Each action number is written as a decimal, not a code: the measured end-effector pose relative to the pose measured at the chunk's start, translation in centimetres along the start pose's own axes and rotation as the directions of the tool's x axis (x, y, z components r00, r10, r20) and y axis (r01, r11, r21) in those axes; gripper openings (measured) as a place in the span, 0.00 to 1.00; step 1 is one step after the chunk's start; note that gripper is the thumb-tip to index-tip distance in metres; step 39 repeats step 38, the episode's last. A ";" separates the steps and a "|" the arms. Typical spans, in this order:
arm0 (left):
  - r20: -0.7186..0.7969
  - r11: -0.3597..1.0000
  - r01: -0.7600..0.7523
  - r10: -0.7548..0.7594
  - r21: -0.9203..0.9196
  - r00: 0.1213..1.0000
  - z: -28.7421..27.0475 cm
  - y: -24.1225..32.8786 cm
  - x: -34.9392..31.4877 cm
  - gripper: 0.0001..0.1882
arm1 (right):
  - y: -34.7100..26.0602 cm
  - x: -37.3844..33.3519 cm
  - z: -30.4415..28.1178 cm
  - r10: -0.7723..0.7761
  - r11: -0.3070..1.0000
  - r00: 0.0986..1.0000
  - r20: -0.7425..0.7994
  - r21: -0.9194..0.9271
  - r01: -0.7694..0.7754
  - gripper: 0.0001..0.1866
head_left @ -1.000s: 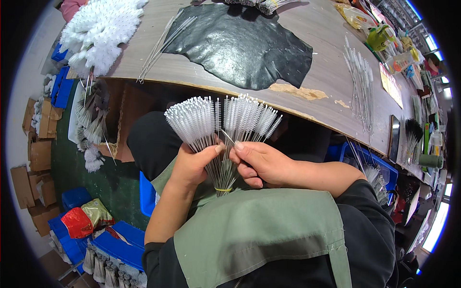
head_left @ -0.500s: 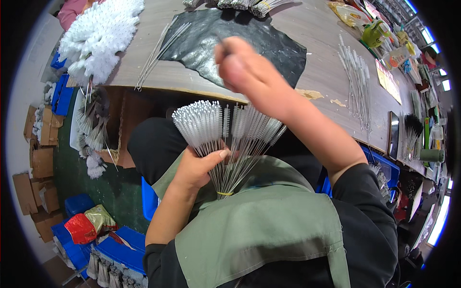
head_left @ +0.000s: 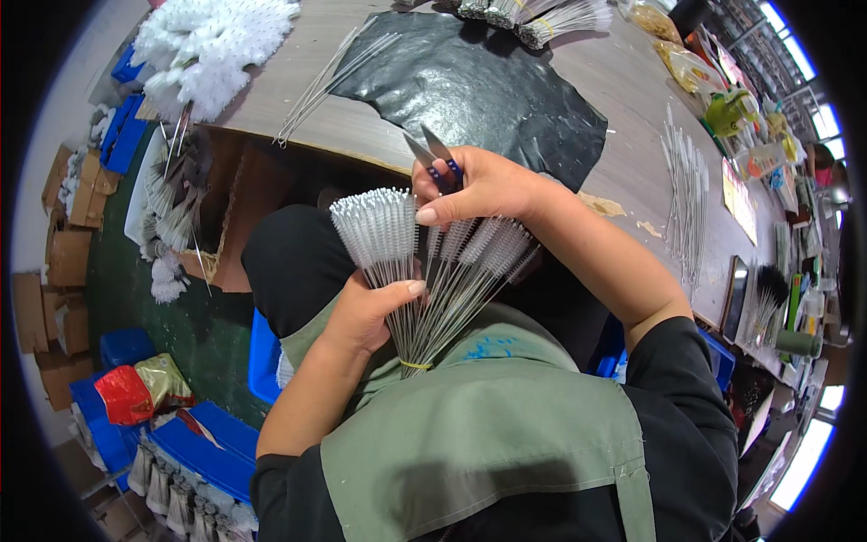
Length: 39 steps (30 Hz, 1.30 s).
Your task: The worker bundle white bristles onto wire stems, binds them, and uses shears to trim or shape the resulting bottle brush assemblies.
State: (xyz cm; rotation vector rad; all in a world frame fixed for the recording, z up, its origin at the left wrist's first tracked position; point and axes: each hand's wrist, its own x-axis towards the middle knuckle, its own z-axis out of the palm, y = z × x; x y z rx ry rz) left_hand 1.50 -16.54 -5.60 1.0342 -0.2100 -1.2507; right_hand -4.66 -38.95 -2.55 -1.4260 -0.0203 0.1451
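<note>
A bundle of wire brushes (head_left: 375, 230) with white bristle heads fans out above my lap. My left hand (head_left: 366, 312) is wrapped round the wire stems on the bundle's left side, thumb across them. Lower down, a yellow band (head_left: 414, 366) ties the stems together. My right hand (head_left: 470, 185) is at the bristle heads, its thumb beside the gap between the two halves of the fan. In that hand are small dark-bladed scissors (head_left: 435, 155), the blades parted and pointing up and away from me. The fingertips behind the heads are partly hidden.
On the table (head_left: 623, 108) lies a black sheet (head_left: 479, 86), with loose wire brushes (head_left: 330, 81) on its left edge and more brushes (head_left: 686, 194) to the right. Several tied bundles (head_left: 560, 23) sit at the back. A white bristle heap (head_left: 212, 54) stands far left.
My right hand has come down from above the black sheet to the bristle heads, with the scissors in it. My left hand keeps its hold. The whole view has shifted slightly.
</note>
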 end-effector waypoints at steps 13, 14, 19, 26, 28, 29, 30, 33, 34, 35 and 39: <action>-0.072 0.998 -0.049 0.052 0.040 0.996 0.2 0.1 -0.4 0.18 | 0.6 -0.3 -0.4 -0.027 0.997 1.000 -0.006 -0.070 0.027 0.13; -0.065 0.998 -0.055 0.056 0.028 0.996 0.5 0.2 -0.5 0.18 | 0.3 -0.3 -0.2 -0.034 0.997 0.998 -0.056 -0.075 0.030 0.14; -0.057 0.998 -0.062 0.063 0.020 0.996 0.3 0.0 -0.6 0.18 | -0.1 -0.2 0.3 0.055 0.998 0.982 -0.183 -0.001 -0.056 0.17; -0.071 0.994 -0.087 0.091 0.064 0.993 0.6 0.0 -0.6 0.18 | -0.5 -0.4 0.9 -0.017 0.999 0.996 -0.092 0.039 0.021 0.15; -0.067 0.997 -0.069 0.071 0.033 0.995 0.6 0.0 -0.6 0.18 | -0.7 -0.4 1.0 0.006 0.998 0.990 -0.140 0.060 0.003 0.16; -0.055 0.996 -0.082 0.084 0.040 0.995 0.7 -0.1 -0.5 0.18 | -0.3 -0.5 0.4 -0.025 0.999 0.996 -0.084 0.039 0.029 0.18; -0.043 0.994 -0.095 0.097 0.047 0.994 0.7 -0.2 -0.5 0.19 | 0.2 -0.4 -0.1 -0.055 0.998 0.998 -0.027 0.019 0.055 0.20; -0.047 0.995 -0.050 0.054 0.090 0.997 0.6 -0.2 -0.4 0.20 | 1.6 -0.3 -0.9 -0.119 0.992 0.992 0.048 0.045 0.117 0.23; -0.048 0.995 -0.054 0.059 0.089 0.997 0.6 -0.2 -0.4 0.20 | 1.8 -0.2 -1.0 -0.150 0.988 0.986 0.070 0.050 0.147 0.23; -0.049 0.996 -0.049 0.053 0.081 0.997 0.6 -0.2 -0.4 0.21 | 1.5 -0.2 -0.8 -0.152 0.988 0.985 0.083 0.039 0.149 0.23; -0.030 0.997 -0.069 0.070 0.036 0.997 0.7 -0.1 -0.6 0.22 | 0.1 -0.6 0.0 -0.026 0.999 0.999 -0.048 -0.044 0.024 0.24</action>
